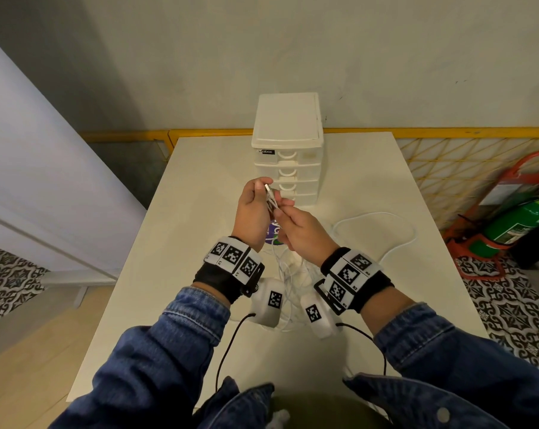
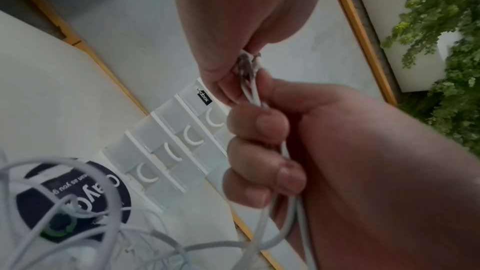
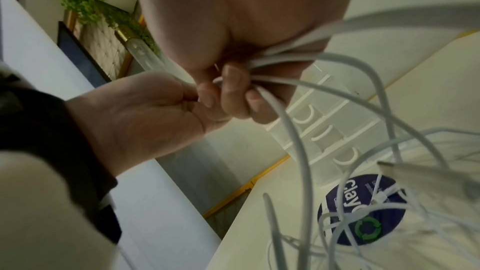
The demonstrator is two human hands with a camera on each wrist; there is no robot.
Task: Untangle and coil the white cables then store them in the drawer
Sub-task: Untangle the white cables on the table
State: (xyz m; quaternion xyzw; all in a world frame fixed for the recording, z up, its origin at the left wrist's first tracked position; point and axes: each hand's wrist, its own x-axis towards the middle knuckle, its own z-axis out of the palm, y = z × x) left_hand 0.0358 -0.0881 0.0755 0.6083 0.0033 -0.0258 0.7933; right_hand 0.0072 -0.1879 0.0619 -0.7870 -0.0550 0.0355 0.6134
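Observation:
Both hands are raised over the white table [image 1: 200, 218], in front of a white drawer unit [image 1: 288, 125] whose drawers are closed. My left hand [image 1: 258, 196] pinches several gathered white cable strands near a metal plug [image 1: 267, 187]. My right hand [image 1: 285, 209] has its fingers curled round the same strands just below [image 2: 259, 151]. From the hands the cables [image 1: 288, 274] hang into a loose tangle on the table [image 2: 78, 223] [image 3: 363, 213]. One long loop [image 1: 385, 230] lies out to the right.
A round purple disc [image 1: 272, 235] lies under the tangle, right in front of the drawer unit [image 2: 166, 151]. Behind the table runs a yellow lattice fence [image 1: 447, 168]. A green fire extinguisher [image 1: 522, 221] lies on the floor at the right.

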